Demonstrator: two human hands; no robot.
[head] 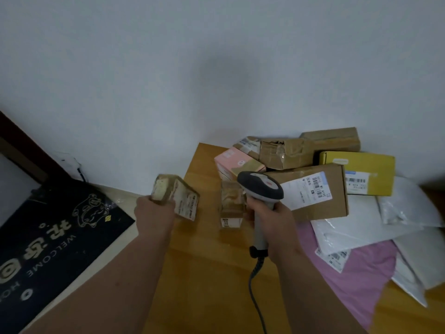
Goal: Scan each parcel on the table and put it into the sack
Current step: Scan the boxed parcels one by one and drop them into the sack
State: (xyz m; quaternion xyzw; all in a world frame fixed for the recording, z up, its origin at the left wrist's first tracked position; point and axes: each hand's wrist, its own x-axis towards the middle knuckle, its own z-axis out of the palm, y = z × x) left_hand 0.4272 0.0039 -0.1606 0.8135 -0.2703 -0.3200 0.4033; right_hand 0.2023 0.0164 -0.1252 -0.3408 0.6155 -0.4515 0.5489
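Note:
My left hand grips a small taped cardboard parcel with a white label, held in the air past the table's left edge. My right hand holds a grey barcode scanner by its handle, its dark head up over the table and its cable trailing down. A small brown box stands on the wooden table just left of the scanner. Behind it lie a pink box, a large brown box with a label, and a yellow box. No sack is in view.
Crumpled brown cartons are stacked against the white wall. White poly mailers and a pink mailer cover the table's right side. A dark welcome mat lies on the floor at left.

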